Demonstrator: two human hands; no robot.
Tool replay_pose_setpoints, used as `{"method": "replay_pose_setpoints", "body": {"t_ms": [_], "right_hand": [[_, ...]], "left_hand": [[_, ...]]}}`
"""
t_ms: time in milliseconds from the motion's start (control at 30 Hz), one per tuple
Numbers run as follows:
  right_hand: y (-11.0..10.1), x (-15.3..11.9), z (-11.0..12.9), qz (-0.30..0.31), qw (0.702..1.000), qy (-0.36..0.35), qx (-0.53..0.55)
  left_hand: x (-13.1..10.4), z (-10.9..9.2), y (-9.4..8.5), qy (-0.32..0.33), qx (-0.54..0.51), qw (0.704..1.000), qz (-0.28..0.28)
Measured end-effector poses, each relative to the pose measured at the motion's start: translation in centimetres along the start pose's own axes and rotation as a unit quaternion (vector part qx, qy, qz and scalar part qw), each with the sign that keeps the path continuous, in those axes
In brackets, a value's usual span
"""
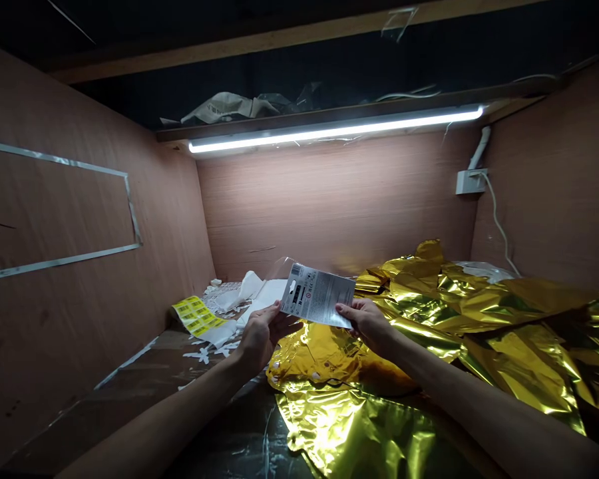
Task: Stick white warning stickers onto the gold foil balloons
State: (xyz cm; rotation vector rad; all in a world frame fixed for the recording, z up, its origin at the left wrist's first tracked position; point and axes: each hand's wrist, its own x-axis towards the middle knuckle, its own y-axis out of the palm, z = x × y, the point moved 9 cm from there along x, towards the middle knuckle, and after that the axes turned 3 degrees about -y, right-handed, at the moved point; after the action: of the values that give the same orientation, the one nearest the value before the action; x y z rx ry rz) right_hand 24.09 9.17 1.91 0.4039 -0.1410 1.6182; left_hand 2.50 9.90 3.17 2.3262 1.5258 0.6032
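Between my two hands is a grey printed packaging card [320,293] with a hang hole, a barcode and small text, tilted above the work surface. My left hand [265,332] supports its lower left corner, thumb at the edge and fingers curled underneath. At the lower right edge, my right hand [367,320] pinches the card with the thumb on top. Clear plastic film [278,267] shows at the card's upper left; whether it is joined to the card I cannot tell. Crumpled gold foil sheeting [329,406] lies beneath and to the right of the hands.
On the left lie a sheet of yellow labels [198,315] and white paper scraps [252,285]. Wooden panels [329,206] enclose the bench. Overhead runs a lit tube [337,130]. A white socket box [470,181] with a hanging cable is on the right.
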Motion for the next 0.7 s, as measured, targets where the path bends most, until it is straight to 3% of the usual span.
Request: {"method": "replay_pose_setpoints", "body": {"t_ms": [367,567,700], "right_hand": [[1.9,-0.6,0.5,0.06,0.998,-0.014,-0.023],[3.5,-1.0,0.1,0.109,0.993,-0.001,-0.041],[2.6,-0.9,0.5,0.069,0.997,-0.016,-0.029]], "left_hand": [[-0.7,0.3,1.7,0.0,0.03,0.999,0.031],[0.5,-1.1,0.1,0.065,-0.001,0.998,-0.005],[1.0,-2.2,-0.9,0.086,-0.007,0.996,-0.032]]}}
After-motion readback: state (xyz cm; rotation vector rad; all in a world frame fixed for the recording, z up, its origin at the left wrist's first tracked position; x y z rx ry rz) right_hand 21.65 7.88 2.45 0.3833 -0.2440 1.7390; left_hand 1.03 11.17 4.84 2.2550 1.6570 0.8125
